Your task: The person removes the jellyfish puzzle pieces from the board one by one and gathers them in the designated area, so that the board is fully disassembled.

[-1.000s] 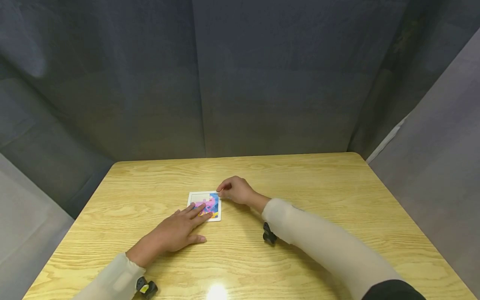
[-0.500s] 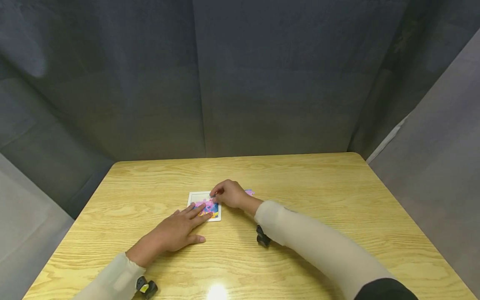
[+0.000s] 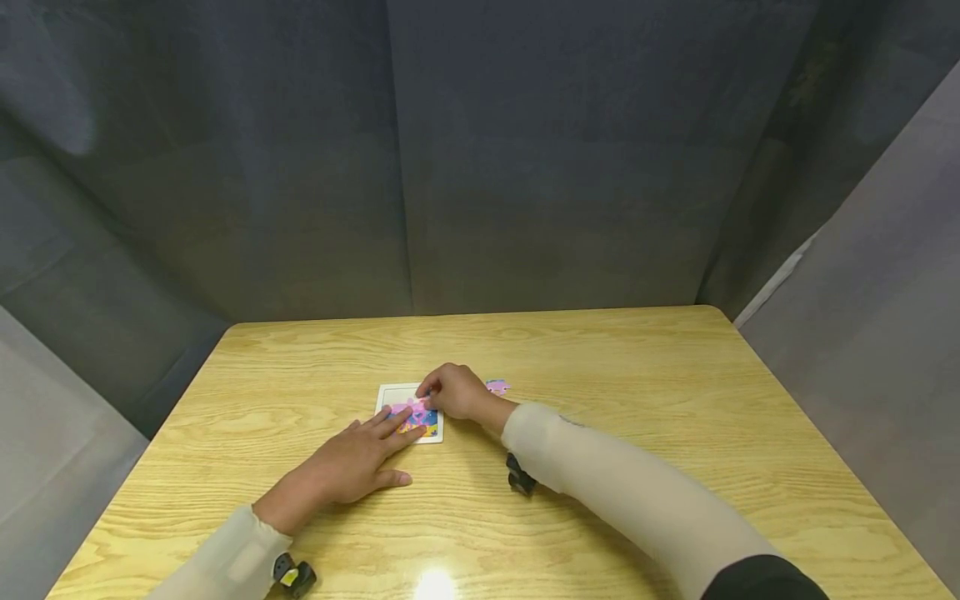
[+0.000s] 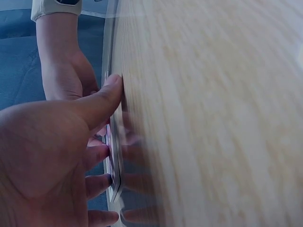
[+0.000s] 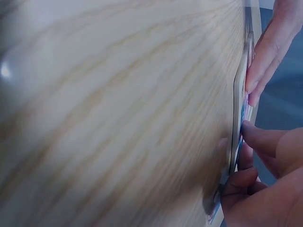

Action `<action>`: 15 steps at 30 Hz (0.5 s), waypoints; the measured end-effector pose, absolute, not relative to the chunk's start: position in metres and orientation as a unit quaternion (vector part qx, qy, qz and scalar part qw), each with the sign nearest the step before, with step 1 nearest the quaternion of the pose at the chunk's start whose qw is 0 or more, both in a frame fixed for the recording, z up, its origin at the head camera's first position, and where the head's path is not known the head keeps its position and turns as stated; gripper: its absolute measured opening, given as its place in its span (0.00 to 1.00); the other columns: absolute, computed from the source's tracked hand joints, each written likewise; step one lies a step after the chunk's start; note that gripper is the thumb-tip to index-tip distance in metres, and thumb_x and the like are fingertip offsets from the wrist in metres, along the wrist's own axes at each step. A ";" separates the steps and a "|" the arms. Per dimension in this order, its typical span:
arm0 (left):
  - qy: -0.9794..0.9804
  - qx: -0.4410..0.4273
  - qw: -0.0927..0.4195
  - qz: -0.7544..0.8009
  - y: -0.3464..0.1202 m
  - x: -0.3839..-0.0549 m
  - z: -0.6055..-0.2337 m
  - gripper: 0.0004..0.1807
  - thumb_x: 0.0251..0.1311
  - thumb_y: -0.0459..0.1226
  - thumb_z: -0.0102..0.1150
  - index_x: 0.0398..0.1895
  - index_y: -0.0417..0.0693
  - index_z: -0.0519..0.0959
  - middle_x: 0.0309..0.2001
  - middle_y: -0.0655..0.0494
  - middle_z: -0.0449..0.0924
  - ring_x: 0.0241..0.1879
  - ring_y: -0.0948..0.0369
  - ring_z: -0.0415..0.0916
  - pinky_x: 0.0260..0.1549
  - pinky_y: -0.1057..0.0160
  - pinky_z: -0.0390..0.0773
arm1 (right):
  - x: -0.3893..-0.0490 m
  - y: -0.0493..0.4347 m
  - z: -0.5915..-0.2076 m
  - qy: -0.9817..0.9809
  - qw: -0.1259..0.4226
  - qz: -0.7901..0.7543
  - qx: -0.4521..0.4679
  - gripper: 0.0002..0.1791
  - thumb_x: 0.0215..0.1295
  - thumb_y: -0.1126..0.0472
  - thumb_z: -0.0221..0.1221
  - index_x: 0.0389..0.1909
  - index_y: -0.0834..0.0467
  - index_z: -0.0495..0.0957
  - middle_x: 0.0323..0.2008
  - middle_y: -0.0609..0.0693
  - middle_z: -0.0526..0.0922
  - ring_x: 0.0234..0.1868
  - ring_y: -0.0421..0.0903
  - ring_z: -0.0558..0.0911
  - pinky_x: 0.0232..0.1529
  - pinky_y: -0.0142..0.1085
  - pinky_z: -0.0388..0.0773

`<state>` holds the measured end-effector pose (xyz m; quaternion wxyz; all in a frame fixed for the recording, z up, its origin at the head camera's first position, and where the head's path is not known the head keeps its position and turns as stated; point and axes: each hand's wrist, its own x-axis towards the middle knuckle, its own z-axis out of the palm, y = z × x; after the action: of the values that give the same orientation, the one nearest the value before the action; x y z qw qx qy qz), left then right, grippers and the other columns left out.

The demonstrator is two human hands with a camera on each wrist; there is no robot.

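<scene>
A small square jigsaw puzzle in a white frame (image 3: pixel 440 432) lies on the table, its lower part filled with pink, blue and yellow pieces. My left hand (image 3: pixel 352 461) rests on its lower left with fingers spread straight. At the frame's upper right, my right hand (image 3: pixel 459 392) pinches a puzzle piece between thumb and curled fingers; the hand hides most of it. White backing shows at the upper left. Right of that hand lies a loose pink-and-blue puzzle piece (image 3: pixel 497 387). In the right wrist view, the thumb (image 5: pixel 258 137) touches the puzzle surface.
The light wood-grain table (image 3: pixel 600 367) has rounded far corners. Dark grey curtains (image 3: pixel 555 167) hang behind it, with paler cloth (image 3: pixel 885 275) along the right side. Small black devices are strapped at both wrists.
My right hand has moved left and slightly nearer from the frame's top right corner, bringing the loose pink-and-blue piece into view behind the wrist. My left hand has stayed put.
</scene>
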<state>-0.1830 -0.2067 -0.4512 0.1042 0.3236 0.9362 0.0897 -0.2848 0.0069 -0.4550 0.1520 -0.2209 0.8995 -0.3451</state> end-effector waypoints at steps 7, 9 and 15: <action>0.935 0.327 0.102 0.091 -0.206 -0.182 -0.451 0.39 0.72 0.57 0.56 0.82 0.57 0.59 0.83 0.46 0.46 0.79 0.36 0.47 0.63 0.23 0.62 | -0.285 0.005 -0.456 0.906 0.135 -0.330 -0.226 0.07 0.66 0.64 0.69 0.43 0.54 0.88 0.40 0.49 0.82 0.42 0.43 0.75 0.54 0.41 0.79; 0.935 0.328 0.102 0.089 -0.206 -0.182 -0.450 0.39 0.73 0.57 0.55 0.82 0.57 0.59 0.83 0.46 0.46 0.79 0.36 0.47 0.63 0.23 0.62 | -0.285 0.004 -0.457 0.911 0.122 -0.322 -0.225 0.06 0.65 0.63 0.70 0.41 0.53 0.89 0.42 0.50 0.81 0.44 0.44 0.75 0.54 0.41 0.78; 0.935 0.329 0.102 0.089 -0.207 -0.182 -0.451 0.39 0.73 0.57 0.55 0.82 0.57 0.58 0.83 0.46 0.46 0.79 0.35 0.47 0.63 0.24 0.62 | -0.285 0.004 -0.459 0.921 0.106 -0.304 -0.220 0.06 0.65 0.60 0.71 0.41 0.49 0.89 0.50 0.50 0.78 0.53 0.47 0.76 0.63 0.46 0.76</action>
<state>-0.1824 -0.2066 -0.4506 0.1019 0.3291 0.9346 0.0885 -0.2848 0.0039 -0.4592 0.1059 -0.2196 0.9208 -0.3044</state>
